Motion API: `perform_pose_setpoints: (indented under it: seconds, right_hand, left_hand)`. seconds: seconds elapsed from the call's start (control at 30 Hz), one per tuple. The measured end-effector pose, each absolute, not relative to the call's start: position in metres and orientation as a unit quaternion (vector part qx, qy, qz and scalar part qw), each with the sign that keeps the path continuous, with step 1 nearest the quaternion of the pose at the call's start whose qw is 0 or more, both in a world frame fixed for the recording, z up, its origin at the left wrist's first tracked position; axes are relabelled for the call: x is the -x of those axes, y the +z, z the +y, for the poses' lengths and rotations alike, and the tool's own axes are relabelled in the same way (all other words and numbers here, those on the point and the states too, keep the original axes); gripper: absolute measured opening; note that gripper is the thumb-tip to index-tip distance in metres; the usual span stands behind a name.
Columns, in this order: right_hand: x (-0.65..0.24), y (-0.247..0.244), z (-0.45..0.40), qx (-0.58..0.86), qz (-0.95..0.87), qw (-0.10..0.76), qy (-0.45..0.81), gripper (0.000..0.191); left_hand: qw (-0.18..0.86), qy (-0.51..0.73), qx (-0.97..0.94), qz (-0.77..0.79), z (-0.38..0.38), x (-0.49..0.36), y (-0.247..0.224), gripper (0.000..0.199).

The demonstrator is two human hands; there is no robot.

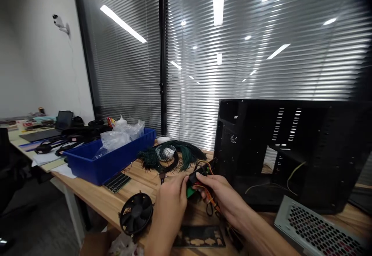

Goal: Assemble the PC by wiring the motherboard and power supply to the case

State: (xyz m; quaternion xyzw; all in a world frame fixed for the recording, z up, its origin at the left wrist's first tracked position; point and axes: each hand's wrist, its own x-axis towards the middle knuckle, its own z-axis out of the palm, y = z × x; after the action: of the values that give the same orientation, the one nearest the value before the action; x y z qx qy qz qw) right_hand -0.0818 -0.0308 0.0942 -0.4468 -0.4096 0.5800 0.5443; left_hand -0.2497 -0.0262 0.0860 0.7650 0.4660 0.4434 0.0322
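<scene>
Above the wooden table, my two hands meet at a small green circuit board [190, 192] with a black connector-like block [193, 177] on it. My left hand [172, 192] is closed on the board's left side, its fingertips partly hidden behind the back of the hand. From the right, my right hand [217, 188] pinches the black block, thumb on top. Orange, yellow and black cables [209, 197] run under the right palm and hang down toward the table. Whether the block is seated in the board I cannot tell.
A black cooling fan [136, 213] and a dark plate with cutouts [200, 233] lie in front. Behind right stands an open black computer case [241, 151], with a grey power supply [314, 225] nearer. A blue bin [99, 163] and dark green wires [186, 151] are left and behind.
</scene>
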Motion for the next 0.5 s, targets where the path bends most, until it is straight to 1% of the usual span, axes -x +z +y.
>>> perform_pose_setpoints:
  seconds: [0.2,0.37,0.5]
  right_hand:
    - [0.080,0.084,-0.025,0.434,-0.449,0.556,0.548,0.059]
    - [0.084,0.075,-0.029,0.423,-0.422,0.614,0.516,0.055]
    - [0.089,0.070,-0.031,0.401,-0.394,0.645,0.517,0.055]
  left_hand:
    - [0.012,0.487,-0.756,0.437,-0.018,0.245,0.075,0.026]
    - [0.005,0.511,-0.753,0.414,-0.017,0.238,0.068,0.025]
    - [-0.019,0.522,-0.750,0.406,-0.019,0.235,0.066,0.025]
